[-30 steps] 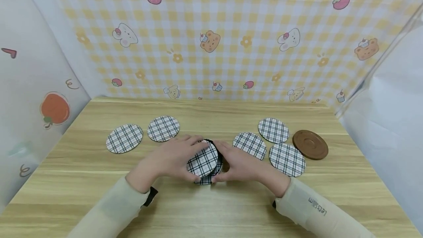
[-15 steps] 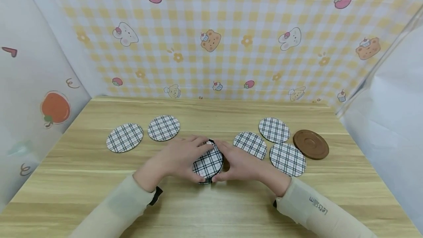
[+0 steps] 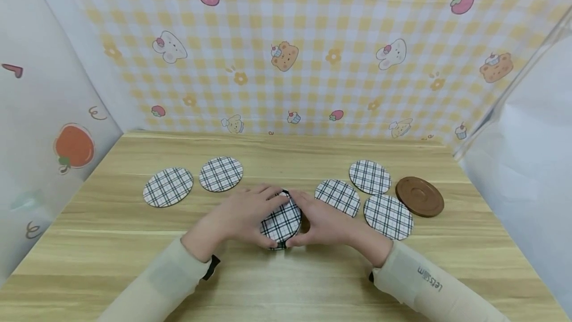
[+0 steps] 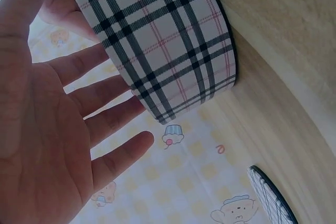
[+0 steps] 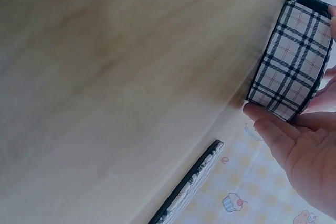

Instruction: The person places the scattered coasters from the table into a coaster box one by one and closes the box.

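In the head view a round plaid coaster (image 3: 282, 221) lies over the top of a plaid-sided coaster holder (image 5: 290, 59) with black edges. My left hand (image 3: 243, 215) holds the coaster by its rim, thumb at the near side and fingers at the far side. My right hand (image 3: 325, 220) grips the holder from the right, its thumb at the near edge. The left wrist view shows the holder's curved plaid wall (image 4: 163, 40) with my left fingertips along its upper edge. The holder's inside is hidden under the coaster.
Two plaid coasters lie to the left, one outer (image 3: 168, 187) and one inner (image 3: 221, 174). On the right lie a near coaster (image 3: 389, 216), a back coaster (image 3: 370, 177), one partly behind my right hand (image 3: 337, 196), and a brown round disc (image 3: 420, 196). A checked cloth (image 3: 313, 63) hangs behind the table.
My left hand has shifted slightly right with the coaster, which now lines up over the holder. In the last half second almost nothing has moved. The right hand stays in place.
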Demonstrator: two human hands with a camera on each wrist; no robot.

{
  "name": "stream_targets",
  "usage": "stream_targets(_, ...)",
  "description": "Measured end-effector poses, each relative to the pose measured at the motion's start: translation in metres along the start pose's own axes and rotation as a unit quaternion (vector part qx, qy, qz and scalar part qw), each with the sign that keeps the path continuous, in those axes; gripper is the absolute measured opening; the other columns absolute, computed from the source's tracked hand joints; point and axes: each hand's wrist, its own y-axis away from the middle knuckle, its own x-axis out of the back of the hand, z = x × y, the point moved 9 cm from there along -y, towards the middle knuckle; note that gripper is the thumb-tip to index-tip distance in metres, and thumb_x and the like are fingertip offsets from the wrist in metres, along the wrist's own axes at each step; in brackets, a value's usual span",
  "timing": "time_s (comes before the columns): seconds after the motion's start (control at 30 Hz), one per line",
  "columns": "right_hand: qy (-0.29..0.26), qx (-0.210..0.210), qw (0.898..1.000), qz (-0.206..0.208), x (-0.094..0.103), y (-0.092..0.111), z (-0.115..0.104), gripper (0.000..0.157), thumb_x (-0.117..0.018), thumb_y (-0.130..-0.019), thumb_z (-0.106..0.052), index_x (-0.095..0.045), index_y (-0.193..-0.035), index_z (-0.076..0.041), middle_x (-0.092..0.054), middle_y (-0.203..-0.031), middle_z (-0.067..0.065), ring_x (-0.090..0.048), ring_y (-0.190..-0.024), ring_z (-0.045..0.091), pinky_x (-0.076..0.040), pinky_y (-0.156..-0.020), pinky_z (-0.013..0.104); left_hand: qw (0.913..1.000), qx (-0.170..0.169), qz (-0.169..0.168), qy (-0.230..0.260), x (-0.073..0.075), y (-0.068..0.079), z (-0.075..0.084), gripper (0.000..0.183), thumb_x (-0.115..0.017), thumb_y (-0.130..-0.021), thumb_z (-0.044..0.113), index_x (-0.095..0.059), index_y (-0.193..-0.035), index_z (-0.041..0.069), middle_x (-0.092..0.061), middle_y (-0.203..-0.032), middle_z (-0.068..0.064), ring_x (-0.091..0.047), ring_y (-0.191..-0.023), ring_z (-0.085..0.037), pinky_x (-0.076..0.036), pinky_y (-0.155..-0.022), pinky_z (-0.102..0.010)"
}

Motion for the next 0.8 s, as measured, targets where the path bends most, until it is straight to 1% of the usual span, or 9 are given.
stream_targets(0.23, -0.007, 0.006, 1.0, 0.004, -0.001, 0.0, -0.001, 0.108, -0.077, -0.081, -0.051, -0.018, -0.158, -0.004, -0.03, -0.161, 0.014, -0.04, -0.143, 0.024, -0.035, -0.119, 0.041, 0.9993, 0.002, 0.01, 0.036, 0.0, 0.006, -0.007, 0.093, -0.075, -0.076, 0.06, -0.043, -0.15, 0.015, -0.041, -0.157, -0.01, -0.039, -0.144, -0.034, -0.041, -0.111, -0.057)
stream_targets(0.37, -0.005, 0.003, 1.0, 0.004, -0.001, 0.0, -0.001, 0.11, -0.078, -0.081, -0.05, -0.016, -0.158, -0.002, -0.028, -0.162, 0.015, -0.038, -0.144, 0.026, -0.033, -0.12, 0.041, 0.9985, -0.001, 0.03, 0.046, 0.002, 0.011, -0.015, 0.089, -0.075, -0.078, 0.057, -0.045, -0.149, 0.013, -0.044, -0.155, -0.01, -0.041, -0.142, -0.034, -0.04, -0.112, -0.056)
stream_targets(0.43, -0.005, 0.003, 1.0, 0.004, -0.001, -0.001, -0.001, 0.11, -0.078, -0.081, -0.05, -0.016, -0.158, -0.002, -0.028, -0.162, 0.016, -0.037, -0.145, 0.027, -0.033, -0.12, 0.042, 0.9981, -0.001, 0.043, 0.045, 0.004, 0.015, -0.02, 0.087, -0.075, -0.079, 0.056, -0.046, -0.148, 0.011, -0.046, -0.153, -0.011, -0.044, -0.14, -0.033, -0.043, -0.11, -0.055)
stream_targets(0.57, -0.005, 0.0, 1.0, 0.002, 0.0, 0.0, -0.002, 0.112, -0.078, -0.08, -0.051, -0.016, -0.158, -0.001, -0.027, -0.162, 0.018, -0.033, -0.147, 0.029, -0.031, -0.121, 0.043, 0.9968, 0.014, 0.065, 0.044, 0.009, 0.026, -0.035, 0.082, -0.073, -0.083, 0.054, -0.048, -0.146, 0.009, -0.049, -0.15, -0.013, -0.046, -0.138, -0.035, -0.045, -0.107, -0.056)
stream_targets(0.63, -0.005, -0.005, 1.0, 0.001, 0.0, 0.0, -0.001, 0.112, -0.078, -0.08, -0.052, -0.016, -0.158, -0.001, -0.026, -0.162, 0.019, -0.031, -0.148, 0.03, -0.029, -0.122, 0.044, 0.9962, 0.024, 0.071, 0.044, 0.011, 0.032, -0.044, 0.079, -0.072, -0.084, 0.052, -0.048, -0.145, 0.008, -0.049, -0.149, -0.014, -0.045, -0.138, -0.036, -0.044, -0.108, -0.056)
stream_targets(0.8, -0.003, -0.013, 1.0, 0.0, -0.001, 0.0, 0.001, 0.112, -0.077, -0.08, -0.052, -0.016, -0.158, 0.0, -0.025, -0.163, 0.02, -0.027, -0.15, 0.031, -0.027, -0.123, 0.045, 0.9952, 0.052, 0.07, 0.045, 0.012, 0.047, -0.067, 0.076, -0.069, -0.087, 0.05, -0.049, -0.145, 0.005, -0.049, -0.15, -0.016, -0.043, -0.14, -0.038, -0.041, -0.111, -0.056)
